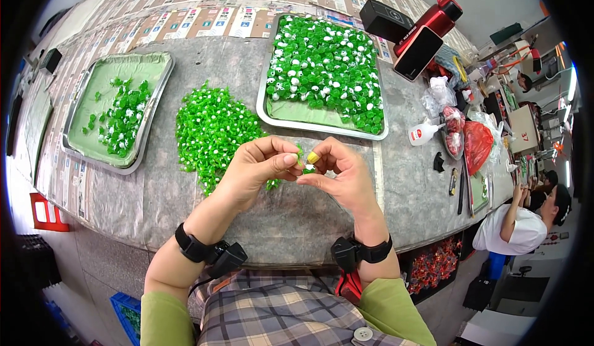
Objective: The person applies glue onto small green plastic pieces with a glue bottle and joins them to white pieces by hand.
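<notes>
Grey felt covers the worktable (297,222), and at its centre the left hand (260,163) and right hand (340,170) pinch one small green piece (301,156) between closed fingertips, apparently mid-assembly. Loose green pieces (210,129) lie at ten o'clock, a full tray (272,118) at twelve; the next move likely needs steady, careful pressing.

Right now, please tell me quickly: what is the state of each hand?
Left hand: fingers closed, pinching a small green piece.
Right hand: fingers closed on the same green piece; a yellow cover sits on one fingertip.
</notes>
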